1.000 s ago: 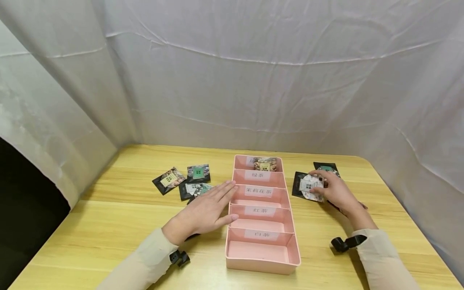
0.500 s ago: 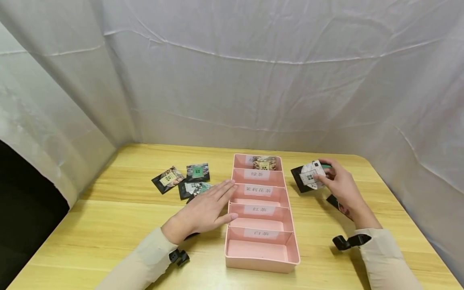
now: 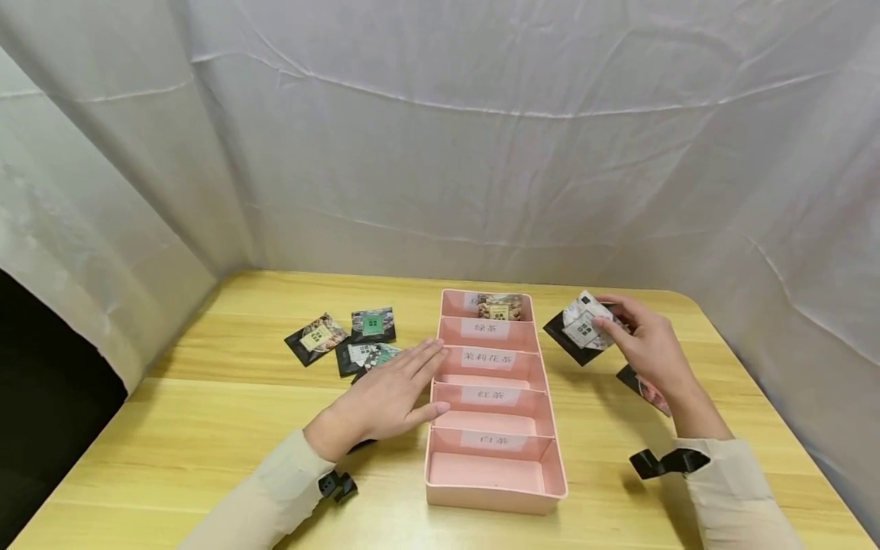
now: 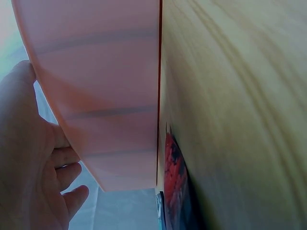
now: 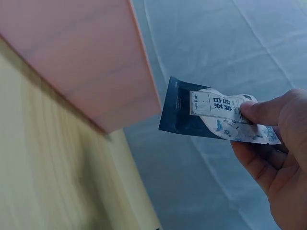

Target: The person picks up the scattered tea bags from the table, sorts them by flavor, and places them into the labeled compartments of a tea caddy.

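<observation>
My right hand point(image 3: 649, 344) pinches a black tea sachet with a white label point(image 3: 584, 328) above the table, right of the box; the right wrist view shows thumb and fingers on one end of this sachet point(image 5: 216, 115). With fairly straight fingers, my left hand point(image 3: 388, 397) touches the left rim of a pink divided box point(image 3: 495, 500). In the left wrist view, fingertips of that hand point(image 4: 29, 158) meet the upper edge of the box wall point(image 4: 105, 86). A yellow-labelled sachet point(image 3: 500, 307) stands in the box's farthest compartment.
Left of the box lie a yellow-labelled sachet point(image 3: 316, 338), a green-labelled one point(image 3: 373, 325) and overlapping white-and-green ones point(image 3: 357, 354), partly hidden by my left hand. A pink-patterned sachet point(image 3: 648, 391) lies near my right wrist. Grey curtains point(image 3: 481, 153) surround the table point(image 3: 206, 428).
My right hand has lifted the white-labelled sachet off the table and tilted it. The green-labelled sachet formerly behind that hand no longer shows. My left hand has stayed at the box rim.
</observation>
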`<state>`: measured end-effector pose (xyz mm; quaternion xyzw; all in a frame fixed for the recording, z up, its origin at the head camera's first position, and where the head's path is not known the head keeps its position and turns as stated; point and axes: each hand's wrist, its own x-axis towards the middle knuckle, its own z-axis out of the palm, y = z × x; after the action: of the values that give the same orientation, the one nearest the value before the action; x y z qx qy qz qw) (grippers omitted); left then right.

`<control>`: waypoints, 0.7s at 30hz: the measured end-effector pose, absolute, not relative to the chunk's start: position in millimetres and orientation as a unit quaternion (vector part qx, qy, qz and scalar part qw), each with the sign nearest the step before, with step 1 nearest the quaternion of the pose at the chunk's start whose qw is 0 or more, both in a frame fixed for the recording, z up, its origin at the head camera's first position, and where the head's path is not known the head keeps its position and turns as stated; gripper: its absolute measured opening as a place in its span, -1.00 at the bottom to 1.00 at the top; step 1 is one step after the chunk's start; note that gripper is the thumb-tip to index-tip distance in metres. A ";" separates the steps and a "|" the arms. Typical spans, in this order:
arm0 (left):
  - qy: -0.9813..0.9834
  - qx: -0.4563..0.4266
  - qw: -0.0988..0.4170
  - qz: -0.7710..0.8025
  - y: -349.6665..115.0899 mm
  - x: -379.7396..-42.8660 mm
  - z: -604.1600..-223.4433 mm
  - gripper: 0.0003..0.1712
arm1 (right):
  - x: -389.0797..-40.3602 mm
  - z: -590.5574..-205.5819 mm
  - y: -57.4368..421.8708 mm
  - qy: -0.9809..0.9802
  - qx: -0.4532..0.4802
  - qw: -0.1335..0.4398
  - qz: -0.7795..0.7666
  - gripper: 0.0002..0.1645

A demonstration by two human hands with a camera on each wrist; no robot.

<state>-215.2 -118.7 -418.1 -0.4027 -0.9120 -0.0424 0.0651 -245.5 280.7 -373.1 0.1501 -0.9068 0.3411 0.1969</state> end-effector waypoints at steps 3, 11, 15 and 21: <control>-0.912 -0.403 0.066 -0.043 -119.1 -215.4 -417.9 -0.04 | -239.7 -366.4 275.6 -0.904 0.160 0.208 0.337 -0.59; -0.913 -0.401 0.063 -0.042 -119.8 -215.2 -417.6 -0.03 | -223.1 -349.6 258.7 -0.885 0.201 0.216 0.360 -0.58; -0.914 -0.399 0.062 -0.041 -120.1 -214.7 -417.6 -0.03 | -215.5 -344.5 249.7 -0.878 0.215 0.199 0.379 -0.57; -0.912 -0.403 0.066 -0.044 -120.3 -214.5 -418.2 -0.03 | -206.4 -341.0 237.9 -0.878 0.236 0.182 0.375 -0.57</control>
<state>-214.5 -120.3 -418.2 -0.4028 -0.9119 -0.0443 0.0659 -206.4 237.9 -341.0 0.2361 -0.8778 0.3751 0.1817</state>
